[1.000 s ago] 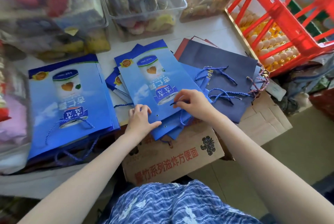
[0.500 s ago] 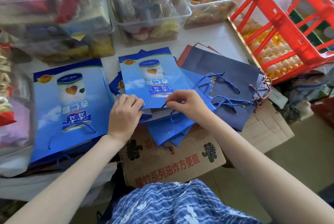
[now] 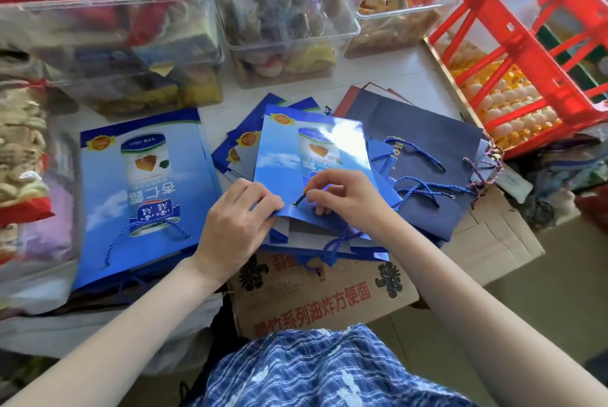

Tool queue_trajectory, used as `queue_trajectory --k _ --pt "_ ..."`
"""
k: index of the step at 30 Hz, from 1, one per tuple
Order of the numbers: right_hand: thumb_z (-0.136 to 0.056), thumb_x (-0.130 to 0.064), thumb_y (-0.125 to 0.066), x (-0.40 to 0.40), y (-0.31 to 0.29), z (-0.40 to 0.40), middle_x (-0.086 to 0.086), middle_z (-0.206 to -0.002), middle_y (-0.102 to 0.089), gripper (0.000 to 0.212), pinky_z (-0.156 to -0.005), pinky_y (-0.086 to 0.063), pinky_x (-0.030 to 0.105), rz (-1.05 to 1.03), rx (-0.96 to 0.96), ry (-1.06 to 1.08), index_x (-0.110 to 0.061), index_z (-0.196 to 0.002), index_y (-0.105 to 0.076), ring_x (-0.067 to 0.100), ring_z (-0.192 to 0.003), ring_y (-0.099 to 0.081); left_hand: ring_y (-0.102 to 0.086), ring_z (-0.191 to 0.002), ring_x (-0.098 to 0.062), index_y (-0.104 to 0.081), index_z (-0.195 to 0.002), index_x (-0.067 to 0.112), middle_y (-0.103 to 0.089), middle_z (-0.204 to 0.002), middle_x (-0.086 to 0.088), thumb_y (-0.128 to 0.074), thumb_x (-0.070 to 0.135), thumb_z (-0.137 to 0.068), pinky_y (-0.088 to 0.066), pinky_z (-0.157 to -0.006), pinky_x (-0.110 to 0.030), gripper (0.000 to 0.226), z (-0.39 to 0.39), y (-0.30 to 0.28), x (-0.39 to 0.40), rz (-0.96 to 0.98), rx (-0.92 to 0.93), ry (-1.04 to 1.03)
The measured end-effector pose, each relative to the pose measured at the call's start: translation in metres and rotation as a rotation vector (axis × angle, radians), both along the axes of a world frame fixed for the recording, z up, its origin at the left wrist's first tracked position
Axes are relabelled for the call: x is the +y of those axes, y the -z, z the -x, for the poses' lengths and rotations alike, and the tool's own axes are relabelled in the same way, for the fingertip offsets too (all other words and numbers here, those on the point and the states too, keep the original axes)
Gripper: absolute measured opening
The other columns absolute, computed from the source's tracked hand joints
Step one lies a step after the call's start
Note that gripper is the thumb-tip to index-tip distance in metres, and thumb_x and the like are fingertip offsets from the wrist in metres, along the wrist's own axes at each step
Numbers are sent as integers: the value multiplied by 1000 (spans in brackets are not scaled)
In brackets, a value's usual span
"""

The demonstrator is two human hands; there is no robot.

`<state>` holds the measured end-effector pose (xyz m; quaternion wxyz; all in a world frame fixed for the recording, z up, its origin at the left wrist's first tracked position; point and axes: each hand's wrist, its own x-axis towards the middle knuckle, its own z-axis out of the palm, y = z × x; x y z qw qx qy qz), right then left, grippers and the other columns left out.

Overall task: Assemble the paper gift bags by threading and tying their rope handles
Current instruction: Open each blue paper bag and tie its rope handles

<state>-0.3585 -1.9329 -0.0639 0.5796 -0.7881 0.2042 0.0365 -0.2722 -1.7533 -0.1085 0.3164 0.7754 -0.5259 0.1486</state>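
The rope's (image 3: pixel 335 244) far run drops behind the right hand (image 3: pixel 345 197) and the bag's near edge, its length partly hidden. The glossy blue paper bag (image 3: pixel 296 156) lies flat between both hands, long axis running away from them, print upside down. Left hand (image 3: pixel 237 229) pinches its near corner; right fingers pinch the dark rope tip at the hole just left of them

**What I can't make out around the fingers**

Under my right hand (image 3: pixel 342 199) the rope end (image 3: pixel 300 200) meets the blue bag (image 3: pixel 296 156), but the hole is too small to tell if it's through. My left hand (image 3: pixel 237 225) covers the bag's near corner; fingertips tucked beneath, unseen. Beyond both hands, the clear bins (image 3: pixel 289 28) blur and run off the top edge.
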Motion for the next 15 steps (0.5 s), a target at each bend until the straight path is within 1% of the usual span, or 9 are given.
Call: queue_trajectory --k 2,5,6,8,10,12,13,15 --pt "-87 -3 -61 -1 0 2 14 -69 -62 18 -63 -47 21 7 -1 10 -17 -77 -63 13 -56 -56 -48 -76 -23 -52 -89 12 -59 -76 -7 -58 11 -87 -44 -67 -31 6 0 -2 -3 2 -8 18" --pt "-86 -5 -63 -1 -1 3 6 -66 -62 15 -64 -48 26 74 7 -5 -17 -77 -64 12 -54 -55 -49 -76 -24 -51 -90 13 -60 -76 -7 -56 14 -90 -45 -66 -34 5 -2 -4 -6 -9 -21 28" --pt "-86 -6 -64 0 -2 2 0 -66 -61 14 -62 -47 23 148 -7 -36 -17 -77 -65 11 -54 -53 -49 -75 -24 -52 -89 13 -59 -77 -7 -56 15 -90 -45 -66 -34 4 -2 -4 -7 -15 -28 32" --pt "-85 -6 -66 4 -4 0 -11 -69 -57 8 -61 -41 12 343 -67 -123 -12 -79 -69 10 -59 -50 -47 -75 -23 -56 -86 10 -58 -77 -7 -55 15 -91 -45 -66 -34 7 -2 -5 -10 -34 -40 28" --pt "-85 -5 -65 5 -2 -1 -8 -75 -57 8 -65 -38 9 449 -129 -137 -7 -85 -73 12 -67 -50 -45 -79 -23 -59 -83 9 -58 -78 -6 -53 16 -88 -40 -69 -34 11 -2 -7 -14 -64 -26 14" --pt "-87 -6 -62 4 2 3 3 -90 -64 15 -72 -37 8 473 -146 -110 -7 -97 -73 16 -78 -55 -45 -85 -22 -57 -87 11 -60 -83 -5 -51 18 -83 -35 -75 -32 10 -4 -8 -18 -91 42 12" --pt "-89 -8 -59 3 5 7 7 -100 -65 20 -78 -38 11 481 -139 -116 -7 -105 -71 20 -88 -56 -47 -89 -21 -56 -92 12 -62 -87 -4 -49 20 -81 -34 -77 -31 15 -4 -7 -19 -102 105 18" --pt "-93 -12 -55 3 12 15 9 -119 -59 29 -93 -39 26 492 -88 -140 -8 -120 -63 27 -108 -52 -48 -93 -17 -54 -109 15 -64 -98 -2 -46 23 -81 -38 -80 -30 31 -4 -6 -21 -136 237 43"
